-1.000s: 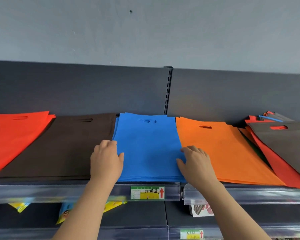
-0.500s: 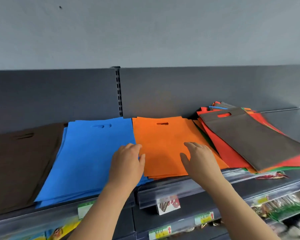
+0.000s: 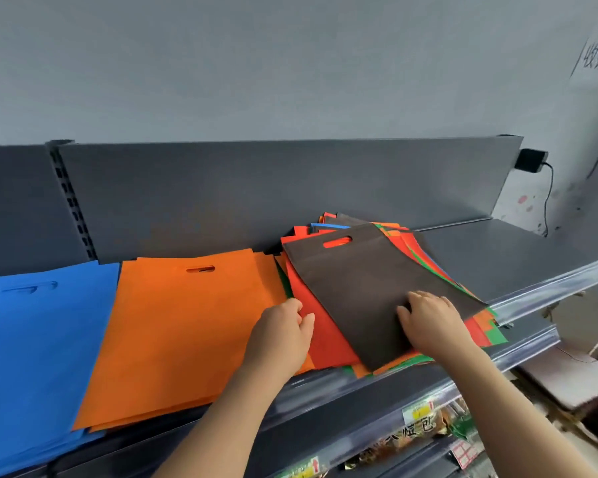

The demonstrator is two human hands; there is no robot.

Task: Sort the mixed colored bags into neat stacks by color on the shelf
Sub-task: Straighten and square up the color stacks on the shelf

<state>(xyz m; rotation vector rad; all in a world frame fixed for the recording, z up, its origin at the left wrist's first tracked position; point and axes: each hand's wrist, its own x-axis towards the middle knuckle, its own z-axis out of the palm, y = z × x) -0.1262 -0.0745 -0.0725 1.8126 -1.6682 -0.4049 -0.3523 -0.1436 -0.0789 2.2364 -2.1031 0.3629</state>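
A mixed pile of bags (image 3: 328, 336) lies on the shelf (image 3: 504, 260), with red, orange, green and blue edges showing. A brown bag (image 3: 363, 281) lies on top of it, tilted. My right hand (image 3: 432, 322) rests flat on the brown bag's lower part, fingers spread. My left hand (image 3: 283, 336) lies at the pile's left edge, fingertips touching a red bag; nothing is gripped. To the left sit a neat orange stack (image 3: 183, 326) and a blue stack (image 3: 32, 350).
The shelf's clear plastic front rail (image 3: 546, 288) runs along the edge. Bare shelf lies right of the pile. A dark back panel (image 3: 256, 191) stands behind. Lower shelves hold packaged goods (image 3: 425, 426). A black plug (image 3: 530, 159) hangs on the wall at right.
The view swung right, away from the brown and blue stacks. Both hands moved from the blue stack across the orange stack to the mixed pile; the right hand now lies on the brown bag.
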